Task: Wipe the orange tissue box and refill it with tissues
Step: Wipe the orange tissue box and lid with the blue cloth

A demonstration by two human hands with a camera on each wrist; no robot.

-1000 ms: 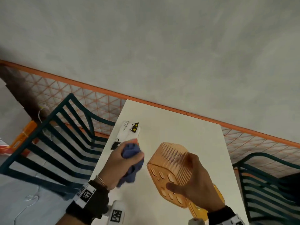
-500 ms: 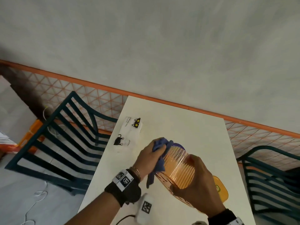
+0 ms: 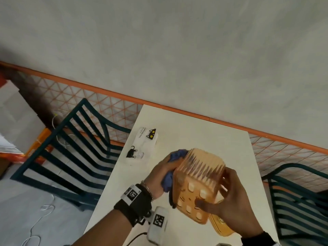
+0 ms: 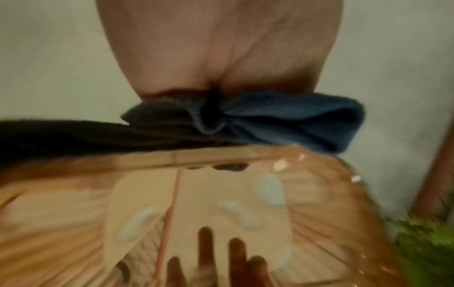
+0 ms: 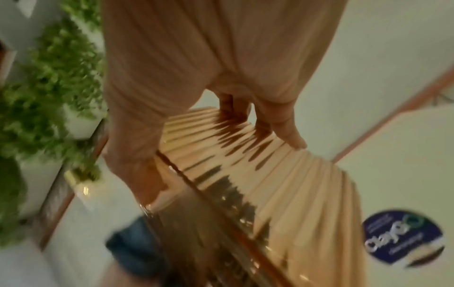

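A translucent orange ribbed tissue box (image 3: 198, 181) is held tilted above the white table (image 3: 195, 128), its perforated bottom facing me. My right hand (image 3: 229, 201) grips it from the right side, thumb on the bottom. My left hand (image 3: 159, 176) holds a blue cloth (image 3: 175, 157) bunched against the box's left wall. In the left wrist view the cloth (image 4: 282, 120) lies along the box's edge (image 4: 196, 203). The right wrist view shows fingers (image 5: 282, 124) wrapped over the ribbed wall (image 5: 282, 184). The orange lid (image 3: 221, 226) lies on the table under my right hand. A white tissue pack (image 3: 142, 144) with cat prints lies at the table's left edge.
Dark green slatted chairs stand at the left (image 3: 71, 148) and right (image 3: 301, 201) of the table. A white tagged device (image 3: 158, 226) lies near the front edge. A round blue-labelled container (image 5: 403, 236) shows in the right wrist view. Green plants (image 5: 49, 77) are off to one side.
The left hand brought the cloth from the left of the box onto its left wall. The box has turned, so its perforated bottom faces me again.
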